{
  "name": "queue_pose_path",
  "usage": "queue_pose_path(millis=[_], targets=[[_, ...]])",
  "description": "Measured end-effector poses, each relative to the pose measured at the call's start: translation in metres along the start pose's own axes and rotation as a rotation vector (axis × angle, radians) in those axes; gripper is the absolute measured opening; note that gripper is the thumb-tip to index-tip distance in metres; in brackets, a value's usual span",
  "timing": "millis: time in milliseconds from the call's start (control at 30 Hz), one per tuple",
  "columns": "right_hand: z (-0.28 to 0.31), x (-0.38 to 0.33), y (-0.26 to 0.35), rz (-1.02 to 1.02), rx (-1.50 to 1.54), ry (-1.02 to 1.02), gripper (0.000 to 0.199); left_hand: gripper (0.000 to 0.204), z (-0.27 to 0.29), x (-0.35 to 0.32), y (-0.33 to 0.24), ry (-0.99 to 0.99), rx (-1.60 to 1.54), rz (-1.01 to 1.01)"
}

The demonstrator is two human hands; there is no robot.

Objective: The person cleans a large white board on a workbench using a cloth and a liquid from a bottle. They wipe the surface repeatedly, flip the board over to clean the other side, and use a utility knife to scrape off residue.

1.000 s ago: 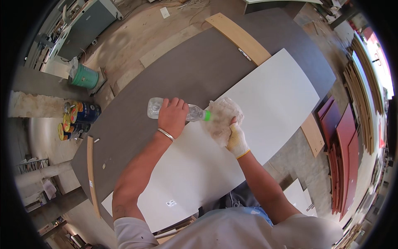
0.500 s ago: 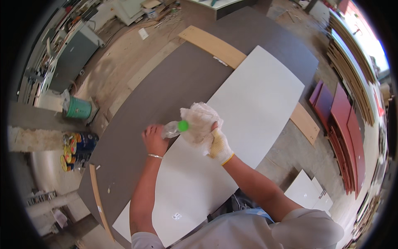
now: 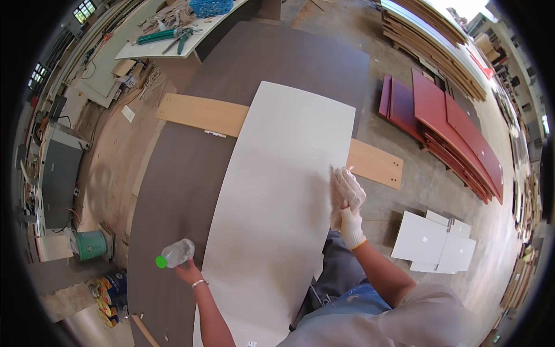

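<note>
My bare left hand (image 3: 189,273) grips a clear plastic bottle (image 3: 179,253) with a green cap, tilted over the grey-brown board (image 3: 170,214). A knit glove with a yellow cuff covers my right hand (image 3: 351,226), which is closed on a crumpled whitish cloth (image 3: 348,189). That cloth is at the right edge of a long white panel (image 3: 277,168); whether it presses on the surface or the edge, I cannot tell. The panel lies over the board and across a light wooden plank (image 3: 202,113).
Red panels (image 3: 457,139) are stacked at the right, with white panels (image 3: 422,237) on the floor nearer me. A far table holds a caulking gun (image 3: 165,37) and a blue basket (image 3: 209,7). A green bucket (image 3: 91,245) and paint cans (image 3: 113,295) stand at left.
My left hand has turned the bottle so its cap points left and moved it away from the cloth. My right hand has carried the cloth to the panel's right edge. The view has shifted.
</note>
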State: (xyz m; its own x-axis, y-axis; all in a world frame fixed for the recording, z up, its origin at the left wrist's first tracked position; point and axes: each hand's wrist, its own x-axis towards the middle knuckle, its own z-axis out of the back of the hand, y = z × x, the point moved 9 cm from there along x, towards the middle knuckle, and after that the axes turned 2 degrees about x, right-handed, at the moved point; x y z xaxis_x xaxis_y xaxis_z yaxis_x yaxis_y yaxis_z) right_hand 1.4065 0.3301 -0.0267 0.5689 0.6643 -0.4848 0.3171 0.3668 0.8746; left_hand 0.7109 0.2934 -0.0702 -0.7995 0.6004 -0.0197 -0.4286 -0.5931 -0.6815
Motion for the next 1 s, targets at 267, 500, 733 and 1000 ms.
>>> queue_pose_path(millis=[267,500,733,1000], targets=[[-0.081,-0.006,0.002,0.73,-1.247,0.401,0.06,0.065,-0.182,-0.204,-0.21,0.3,0.353,-0.489],[-0.106,0.297,0.171,0.729,-1.218,-0.051,0.065,0.075,-0.227,-0.232,-0.245,0.283,0.61,-0.538],[-0.234,0.304,0.197,0.926,-1.31,0.082,0.061,0.077,-0.221,-0.227,-0.247,0.252,0.638,-0.514],[-0.424,0.289,0.19,1.169,-1.111,0.55,0.037,0.072,-0.219,-0.228,-0.255,0.228,0.568,-0.541]])
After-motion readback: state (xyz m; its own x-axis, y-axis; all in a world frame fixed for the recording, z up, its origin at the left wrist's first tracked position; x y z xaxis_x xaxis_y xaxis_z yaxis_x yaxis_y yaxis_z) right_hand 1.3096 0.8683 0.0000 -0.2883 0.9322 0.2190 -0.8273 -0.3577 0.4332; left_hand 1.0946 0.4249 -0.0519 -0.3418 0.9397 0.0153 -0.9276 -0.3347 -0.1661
